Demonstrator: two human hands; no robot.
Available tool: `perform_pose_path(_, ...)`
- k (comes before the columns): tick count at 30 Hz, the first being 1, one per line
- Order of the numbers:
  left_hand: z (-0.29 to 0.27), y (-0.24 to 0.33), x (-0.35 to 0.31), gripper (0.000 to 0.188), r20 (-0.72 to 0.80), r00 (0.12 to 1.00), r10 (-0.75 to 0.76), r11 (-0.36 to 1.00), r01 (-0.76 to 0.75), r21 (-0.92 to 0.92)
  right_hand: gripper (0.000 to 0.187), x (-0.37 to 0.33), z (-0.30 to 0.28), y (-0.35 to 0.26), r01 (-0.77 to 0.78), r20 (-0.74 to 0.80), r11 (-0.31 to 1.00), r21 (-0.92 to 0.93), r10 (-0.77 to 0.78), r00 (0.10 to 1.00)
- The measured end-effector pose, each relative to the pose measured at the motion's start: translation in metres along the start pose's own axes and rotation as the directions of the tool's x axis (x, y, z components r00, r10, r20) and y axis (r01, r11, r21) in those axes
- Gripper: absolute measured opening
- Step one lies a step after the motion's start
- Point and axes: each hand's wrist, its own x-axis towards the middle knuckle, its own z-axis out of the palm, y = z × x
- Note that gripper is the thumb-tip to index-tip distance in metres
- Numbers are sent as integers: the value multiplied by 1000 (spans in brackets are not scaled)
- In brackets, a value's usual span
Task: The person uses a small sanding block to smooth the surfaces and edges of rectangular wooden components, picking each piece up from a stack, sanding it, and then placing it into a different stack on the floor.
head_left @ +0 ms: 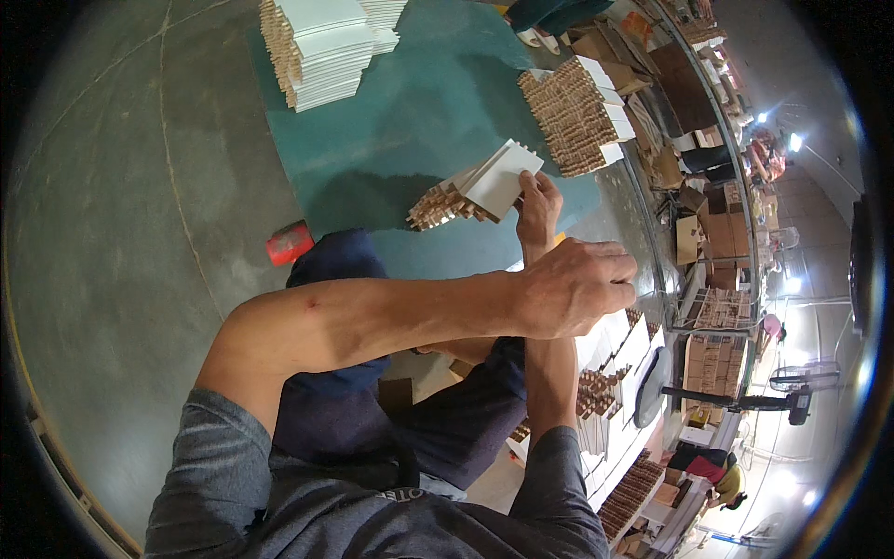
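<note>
My right hand (pixel 540 210) grips the edge of a white flat cardboard piece (pixel 506 179), its thumb on the white face. Under and beside that piece lies a small fanned bundle of similar pieces with brown notched edges (pixel 445 207), on a green mat (pixel 391 144). My left arm reaches across in front of my right forearm. At its end, my left hand (pixel 579 287) is closed with the fingers curled, above white pieces on the right; whatever it may hold is hidden.
Tall stacks of white pieces (pixel 321 51) stand at the mat's far left, another stack (pixel 573 116) at its far right. A red object (pixel 290 243) lies by the mat's near left corner. On the right are a fan (pixel 654 387), metal racks with cartons, and people farther off.
</note>
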Motion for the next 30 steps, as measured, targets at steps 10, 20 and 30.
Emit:
perform_pose_path(10, 2, -6, 3, 8, -85, 995, 48, 998, -45, 43, 49, -1, -23, -13, -48, -114, 683, -729, -52, 992)
perform_pose_path(20, -20, -30, 13, 13, 22, 1000, -17, 997, 16, 77, 31, -248, -131, -37, 12, -377, 991, -137, -63, 924)
perform_pose_path(30, -49, -14, 7, 18, 90, 979, -183, 971, 166, 170, 40, -470, -198, 226, -552, -357, 687, 473, 722, 592)
